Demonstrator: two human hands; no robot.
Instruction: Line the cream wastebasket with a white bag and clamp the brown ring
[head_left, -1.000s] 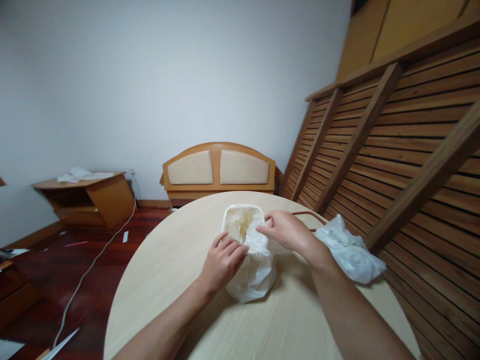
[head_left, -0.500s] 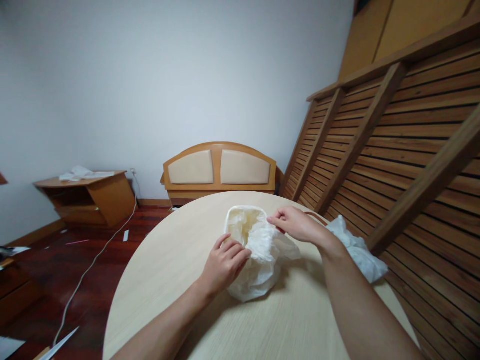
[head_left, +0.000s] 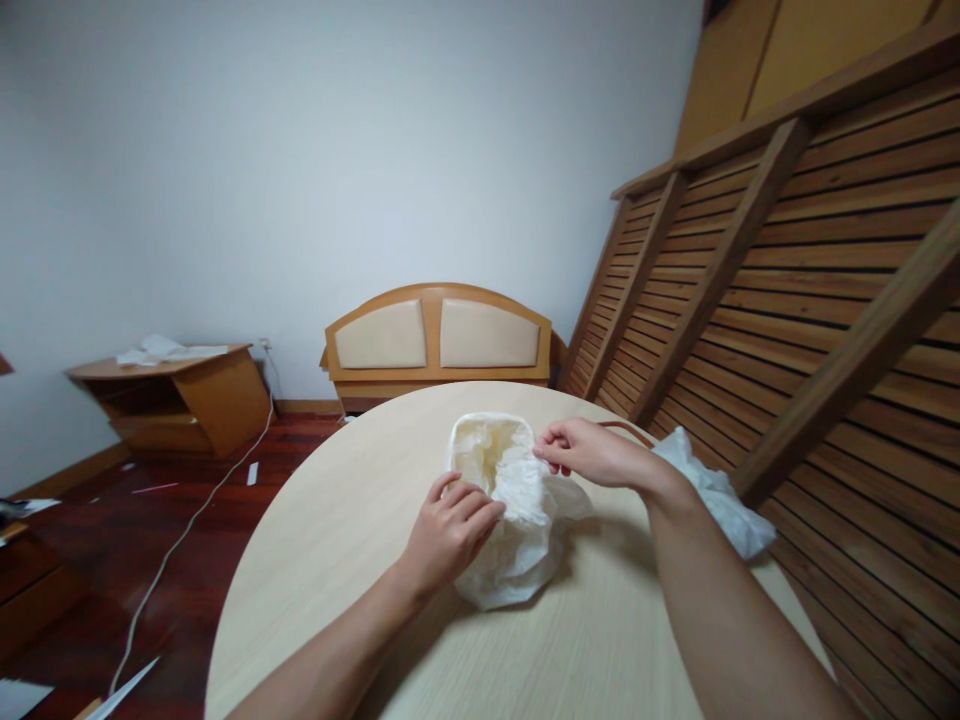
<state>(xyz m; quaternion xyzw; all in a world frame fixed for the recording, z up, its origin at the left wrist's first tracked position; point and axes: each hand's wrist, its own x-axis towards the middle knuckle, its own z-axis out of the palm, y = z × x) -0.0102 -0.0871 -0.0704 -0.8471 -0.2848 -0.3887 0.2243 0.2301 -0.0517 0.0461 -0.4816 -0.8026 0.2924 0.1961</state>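
Note:
A small bin with a rounded-square rim (head_left: 491, 417) stands on the round table, its inside lined with a thin white plastic bag (head_left: 517, 545). The bag is folded over the near side and hangs crumpled around the outside, hiding most of the bin's wall. My left hand (head_left: 456, 525) is closed at the near left of the rim, its fingers bent over the bag and the edge. At the right side of the rim, my right hand (head_left: 577, 450) pinches the bag between thumb and fingers. A loose flap of bag spreads out below my right hand.
Another crumpled white plastic bag (head_left: 716, 495) lies at the table's right edge, beyond my right forearm. Slatted wooden panels (head_left: 750, 300) lean along the right. A headboard (head_left: 439, 335) stands behind the pale round table (head_left: 315, 560). A cable (head_left: 176, 550) runs across the floor at left.
My right hand has shifted slightly down along the rim, with the bag still pinched. The loose flap on the right has drawn in a little. My left hand stays nearly in place.

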